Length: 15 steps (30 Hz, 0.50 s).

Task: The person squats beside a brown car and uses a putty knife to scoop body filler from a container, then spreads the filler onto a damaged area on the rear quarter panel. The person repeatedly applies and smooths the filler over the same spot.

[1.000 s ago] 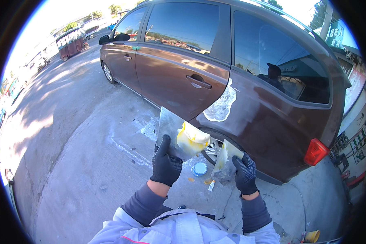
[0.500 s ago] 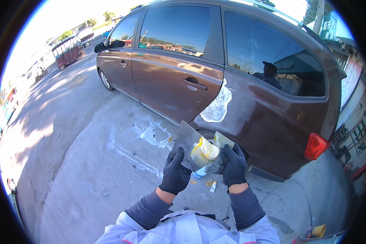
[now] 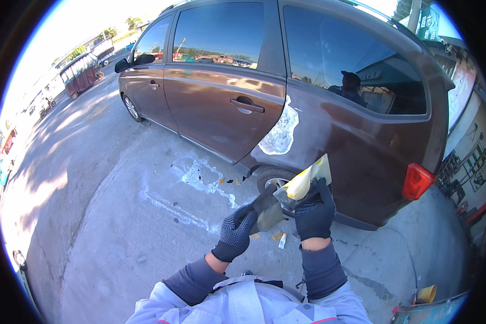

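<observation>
My left hand (image 3: 235,233), in a black dotted glove, is closed on a thin grey putty plate (image 3: 270,214), now tilted. Close beside it, my gloved right hand (image 3: 315,214) grips a putty spreader (image 3: 324,166), its pale blade angled up to the right. A thick lump of cream-yellow putty (image 3: 298,186) clings to the spreader. The two tools nearly meet; whether they touch I cannot tell. Beyond them stands a brown car (image 3: 362,154) with a whitish, bare-looking patch (image 3: 281,132) behind its rear door, apart from both hands.
The car's rear wheel (image 3: 270,175) is just behind the tools, its red tail light (image 3: 417,181) to the right. White residue (image 3: 200,175) and a small tube (image 3: 282,241) lie on the concrete. A yellow container (image 3: 426,294) sits lower right. A three-wheeler (image 3: 81,76) stands far left.
My right hand has risen and turned, lifting the spreader with the putty off the plate. The plate in my left hand has tipped and swung right. The view has shifted slightly.
</observation>
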### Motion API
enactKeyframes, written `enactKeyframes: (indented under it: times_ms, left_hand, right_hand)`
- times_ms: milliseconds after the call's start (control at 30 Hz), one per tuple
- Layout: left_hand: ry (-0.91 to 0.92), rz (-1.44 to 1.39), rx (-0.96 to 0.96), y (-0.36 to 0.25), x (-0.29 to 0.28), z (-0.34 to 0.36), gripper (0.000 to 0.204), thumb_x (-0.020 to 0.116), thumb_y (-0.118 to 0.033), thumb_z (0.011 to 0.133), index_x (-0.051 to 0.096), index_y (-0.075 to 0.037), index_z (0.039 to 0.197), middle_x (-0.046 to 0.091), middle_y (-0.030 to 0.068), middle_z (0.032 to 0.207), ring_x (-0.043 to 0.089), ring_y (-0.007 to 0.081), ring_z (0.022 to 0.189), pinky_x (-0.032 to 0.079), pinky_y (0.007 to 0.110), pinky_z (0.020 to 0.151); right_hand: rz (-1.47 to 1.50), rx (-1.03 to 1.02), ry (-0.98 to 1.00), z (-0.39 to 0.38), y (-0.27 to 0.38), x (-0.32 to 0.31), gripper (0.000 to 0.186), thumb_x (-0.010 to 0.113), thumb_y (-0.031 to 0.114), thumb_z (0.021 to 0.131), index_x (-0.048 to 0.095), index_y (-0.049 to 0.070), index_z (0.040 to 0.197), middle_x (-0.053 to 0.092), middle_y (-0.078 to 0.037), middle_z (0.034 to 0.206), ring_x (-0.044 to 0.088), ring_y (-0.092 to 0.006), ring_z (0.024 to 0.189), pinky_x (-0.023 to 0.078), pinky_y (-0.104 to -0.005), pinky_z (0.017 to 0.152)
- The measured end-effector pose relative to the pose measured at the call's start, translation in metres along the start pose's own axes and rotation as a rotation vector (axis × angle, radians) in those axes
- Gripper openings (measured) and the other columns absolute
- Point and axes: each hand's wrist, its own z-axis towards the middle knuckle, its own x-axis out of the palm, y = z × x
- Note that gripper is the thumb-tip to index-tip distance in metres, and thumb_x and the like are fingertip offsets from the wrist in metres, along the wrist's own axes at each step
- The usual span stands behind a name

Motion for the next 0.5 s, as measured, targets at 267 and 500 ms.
enactKeyframes:
  times_ms: [267, 500]
  left_hand:
    - [-0.124, -0.838, -0.227, -0.017, -0.016, 0.025, 0.024, 0.056, -0.017, 0.106, 0.060, -0.004, 0.125, 0.066, 0.0055, 0.113, 0.065, 0.0182, 0.104, 0.052, 0.033, 0.095]
    - [-0.314, -0.874, -0.073, 0.001, -0.034, 0.035, 0.026, 0.059, -0.019, 0.106, 0.060, -0.004, 0.128, 0.064, 0.0087, 0.122, 0.064, 0.0201, 0.110, 0.052, 0.034, 0.097]
  right_hand:
    - [-0.965, -0.841, 0.278, -0.024, -0.003, -0.003, 0.035, 0.061, -0.001, 0.097, 0.063, 0.000, 0.132, 0.068, -0.021, 0.110, 0.068, -0.0350, 0.104, 0.055, -0.0416, 0.089]
    - [-0.875, -0.364, 0.601, -0.008, 0.012, -0.008, 0.024, 0.065, 0.001, 0.093, 0.070, -0.004, 0.116, 0.071, -0.022, 0.103, 0.071, -0.0346, 0.093, 0.055, -0.0412, 0.083]
